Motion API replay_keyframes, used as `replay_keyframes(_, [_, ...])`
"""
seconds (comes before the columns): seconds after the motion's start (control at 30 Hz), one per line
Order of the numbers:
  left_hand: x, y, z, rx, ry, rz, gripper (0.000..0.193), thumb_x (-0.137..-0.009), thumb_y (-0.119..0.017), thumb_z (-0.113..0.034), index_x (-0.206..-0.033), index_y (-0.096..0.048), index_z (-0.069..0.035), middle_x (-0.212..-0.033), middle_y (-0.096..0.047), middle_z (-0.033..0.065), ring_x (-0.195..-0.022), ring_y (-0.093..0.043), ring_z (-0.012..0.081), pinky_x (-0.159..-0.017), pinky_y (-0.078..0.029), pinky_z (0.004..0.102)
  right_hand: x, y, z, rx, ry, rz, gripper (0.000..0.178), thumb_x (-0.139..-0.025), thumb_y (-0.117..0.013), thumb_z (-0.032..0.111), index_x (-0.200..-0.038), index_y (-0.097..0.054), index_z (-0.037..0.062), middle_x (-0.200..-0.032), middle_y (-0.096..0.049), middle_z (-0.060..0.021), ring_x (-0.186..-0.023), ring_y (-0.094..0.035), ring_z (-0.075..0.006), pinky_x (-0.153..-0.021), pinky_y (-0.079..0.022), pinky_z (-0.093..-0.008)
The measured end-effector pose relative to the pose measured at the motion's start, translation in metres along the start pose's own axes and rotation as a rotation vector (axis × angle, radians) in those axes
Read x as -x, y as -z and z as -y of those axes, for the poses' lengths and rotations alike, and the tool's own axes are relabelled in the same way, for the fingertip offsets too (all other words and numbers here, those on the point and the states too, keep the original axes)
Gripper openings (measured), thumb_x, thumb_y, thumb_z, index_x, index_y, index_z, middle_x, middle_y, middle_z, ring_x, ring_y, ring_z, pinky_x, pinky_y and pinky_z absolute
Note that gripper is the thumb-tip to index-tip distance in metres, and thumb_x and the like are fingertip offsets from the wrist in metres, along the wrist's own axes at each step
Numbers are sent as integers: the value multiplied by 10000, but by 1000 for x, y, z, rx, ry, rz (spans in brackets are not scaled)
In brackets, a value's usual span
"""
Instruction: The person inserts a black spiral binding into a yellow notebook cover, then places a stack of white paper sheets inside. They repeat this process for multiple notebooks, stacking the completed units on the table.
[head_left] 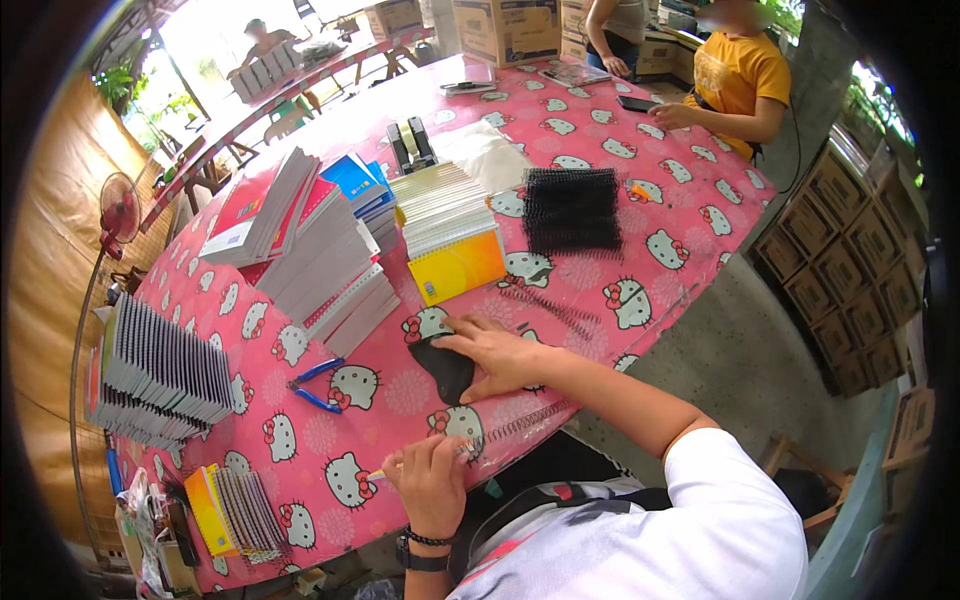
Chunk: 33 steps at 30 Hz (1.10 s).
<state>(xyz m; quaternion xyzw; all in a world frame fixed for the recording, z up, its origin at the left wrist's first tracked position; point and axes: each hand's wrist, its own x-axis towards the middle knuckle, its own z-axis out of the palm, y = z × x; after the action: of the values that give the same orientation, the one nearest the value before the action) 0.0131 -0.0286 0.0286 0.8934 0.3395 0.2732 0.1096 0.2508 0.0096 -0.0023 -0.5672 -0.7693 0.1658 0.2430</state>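
Observation:
My left hand [430, 485], with a dark watch and bracelet at its wrist, is closed on what looks like a thin yellow notebook [376, 474] seen edge-on, mostly hidden by the fingers. From beside that hand a dark spiral coil [525, 422] stretches right along the table's near edge. My right hand [492, 357] lies with fingers spread at a flat black piece [446, 372], fingertips on its edge; its material I cannot tell. Beyond it rest loose spiral coils [550, 308]. Blue-handled pliers [318, 386] lie to the left.
Stacks of yellow notebooks [458, 268], red-covered books [262, 212] and blue books [358, 186] stand mid-table. A pile of black coils [572, 212] lies right of them. Bound notebooks [165, 370] and yellow spiral notebooks [235, 512] stand left. A person in yellow [740, 85] sits across the table.

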Motion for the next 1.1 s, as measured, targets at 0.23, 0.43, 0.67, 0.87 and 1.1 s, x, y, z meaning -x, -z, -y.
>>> replay_keyframes(0.23, [-4,2,-4,51,11,-16,177,-817,-657,-247,-959,-617,-149,-973,-611,14,-929,-558,205,-882,-299,421,-17,4,5,9,49,107,871,-602,-814,372,-1345,-435,122,-1438,-322,-195,-1289,-338,-412,-1053,-305,-503])
replay_keyframes(0.43, [-2,-2,2,-20,-31,21,191,-827,-648,-241,-972,-622,-118,-953,-637,28,-892,-563,215,-835,-301,383,-20,-1,1,-1,94,84,852,-586,-817,392,-1316,-465,128,-1419,-345,-175,-1273,-349,-408,-1046,-308,-498])
replay_keyframes(0.67, [-1,0,0,96,18,-26,196,-838,-656,-273,-965,-612,-131,-990,-628,20,-930,-570,212,-891,-299,411,-14,-14,-6,-24,114,-51,831,-573,-820,418,-1290,-504,141,-1409,-367,-168,-1229,-376,-402,-1034,-302,-490])
replay_keyframes(0.87, [-1,0,3,62,9,10,188,-829,-662,-243,-964,-604,-125,-1006,-628,23,-926,-570,215,-882,-308,403,-13,-14,-6,-17,115,-62,822,-577,-817,419,-1286,-508,141,-1399,-377,-172,-1221,-383,-400,-1026,-308,-481])
replay_keyframes(1.1, [1,4,10,90,-28,1,191,-828,-649,-253,-947,-620,-106,-964,-646,52,-909,-573,225,-851,-312,388,-17,9,8,-42,11,129,756,-590,-809,399,-1230,-525,114,-1337,-410,-197,-1227,-396,-372,-1026,-317,-478])
